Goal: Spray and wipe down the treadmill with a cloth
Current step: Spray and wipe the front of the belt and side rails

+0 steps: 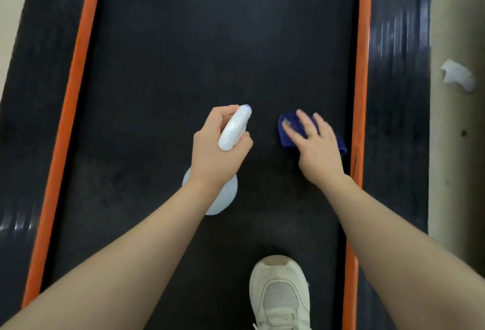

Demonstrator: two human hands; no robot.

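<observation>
Fingers curled round the trigger head, the left hand holds a white spray bottle above the treadmill belt, nozzle pointing forward along the belt's length. Just to its right, the right hand presses flat-fingered on a soft, folded blue cloth near the orange side strip. Light, limp cloth likely needs palm pressure.

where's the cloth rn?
Head view: the blue cloth lies on the treadmill belt under the right hand, near the right orange strip, across from the spray bottle in the left hand.
</observation>
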